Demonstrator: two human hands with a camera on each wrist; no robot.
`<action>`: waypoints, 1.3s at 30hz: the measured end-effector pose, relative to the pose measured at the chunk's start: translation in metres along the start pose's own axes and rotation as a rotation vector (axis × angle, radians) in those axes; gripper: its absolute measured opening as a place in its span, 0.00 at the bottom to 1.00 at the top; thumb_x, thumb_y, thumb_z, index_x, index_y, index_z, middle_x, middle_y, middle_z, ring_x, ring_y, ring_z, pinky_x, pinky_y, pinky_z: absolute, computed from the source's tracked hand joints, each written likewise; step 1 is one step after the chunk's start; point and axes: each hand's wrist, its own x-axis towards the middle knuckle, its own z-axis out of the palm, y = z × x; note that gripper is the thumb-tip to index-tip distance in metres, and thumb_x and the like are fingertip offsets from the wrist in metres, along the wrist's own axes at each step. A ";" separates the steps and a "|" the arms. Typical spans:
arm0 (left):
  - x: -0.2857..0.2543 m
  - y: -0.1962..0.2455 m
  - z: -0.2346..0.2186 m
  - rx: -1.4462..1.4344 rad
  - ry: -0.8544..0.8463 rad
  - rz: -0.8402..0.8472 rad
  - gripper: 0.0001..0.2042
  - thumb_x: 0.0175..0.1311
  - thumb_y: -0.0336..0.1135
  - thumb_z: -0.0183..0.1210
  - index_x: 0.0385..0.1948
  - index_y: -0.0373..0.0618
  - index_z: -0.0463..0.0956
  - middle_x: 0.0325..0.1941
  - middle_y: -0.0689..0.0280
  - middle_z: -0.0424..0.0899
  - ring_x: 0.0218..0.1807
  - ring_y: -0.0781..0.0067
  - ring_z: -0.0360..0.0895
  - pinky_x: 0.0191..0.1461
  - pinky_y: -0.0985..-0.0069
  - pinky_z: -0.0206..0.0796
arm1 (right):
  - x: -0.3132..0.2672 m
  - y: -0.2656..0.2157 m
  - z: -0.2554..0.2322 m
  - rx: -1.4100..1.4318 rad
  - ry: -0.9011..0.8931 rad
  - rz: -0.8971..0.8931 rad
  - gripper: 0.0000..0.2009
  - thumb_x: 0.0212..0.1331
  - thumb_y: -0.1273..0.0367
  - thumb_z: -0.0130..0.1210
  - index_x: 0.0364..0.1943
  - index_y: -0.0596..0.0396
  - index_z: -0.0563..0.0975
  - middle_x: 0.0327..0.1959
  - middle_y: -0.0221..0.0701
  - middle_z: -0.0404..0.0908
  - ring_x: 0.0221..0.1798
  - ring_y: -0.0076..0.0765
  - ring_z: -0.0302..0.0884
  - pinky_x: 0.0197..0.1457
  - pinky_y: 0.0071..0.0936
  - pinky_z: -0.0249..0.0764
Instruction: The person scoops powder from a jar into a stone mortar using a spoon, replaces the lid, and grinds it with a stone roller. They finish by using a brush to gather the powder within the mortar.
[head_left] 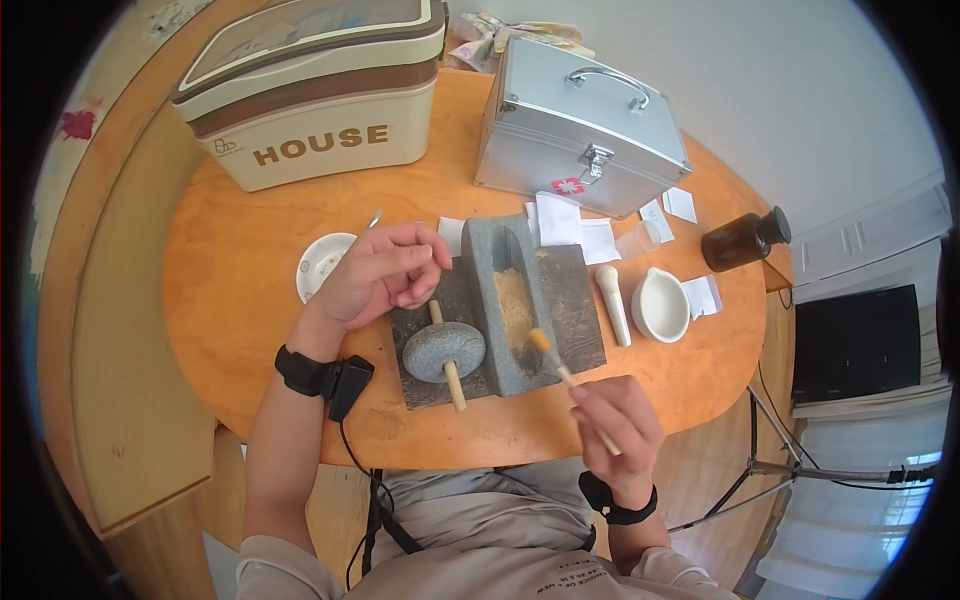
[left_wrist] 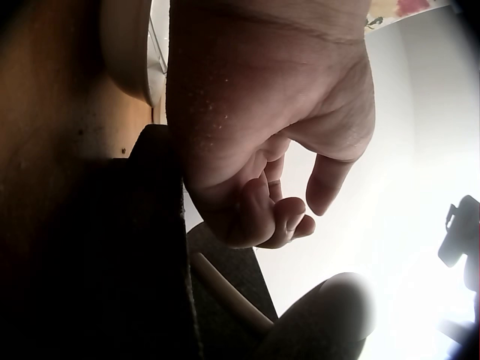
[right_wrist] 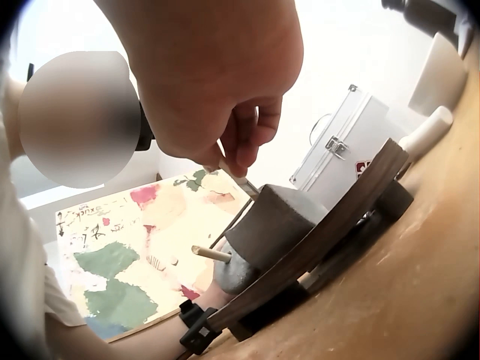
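Note:
A grey stone grinding trough (head_left: 512, 300) sits on a dark board (head_left: 575, 305) in the middle of the round wooden table (head_left: 240, 310), with tan powder (head_left: 514, 305) inside it. My right hand (head_left: 618, 420) pinches a thin brush (head_left: 560, 372) whose bristle tip rests at the trough's near end. A stone wheel on a wooden axle (head_left: 445, 350) lies on the board left of the trough. My left hand (head_left: 385, 272) hovers above the wheel, fingers loosely curled (left_wrist: 262, 210), holding nothing. In the right wrist view the right hand's fingers (right_wrist: 244, 146) grip the brush above the trough (right_wrist: 274, 217).
A white mortar (head_left: 660, 303) and pestle (head_left: 612, 303) lie right of the board. A brown glass bottle (head_left: 745, 240) lies at the far right. A silver case (head_left: 580, 125) and a cream box marked HOUSE (head_left: 315, 90) stand at the back. A small white dish (head_left: 322, 262) sits on the left.

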 end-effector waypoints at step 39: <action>0.000 0.000 -0.002 0.003 -0.013 -0.011 0.13 0.76 0.39 0.55 0.45 0.35 0.77 0.26 0.67 0.73 0.24 0.81 0.64 0.29 0.82 0.57 | 0.047 -0.008 -0.011 -0.013 -0.286 -0.024 0.16 0.48 0.78 0.70 0.44 0.58 0.84 0.33 0.32 0.81 0.34 0.40 0.76 0.36 0.35 0.72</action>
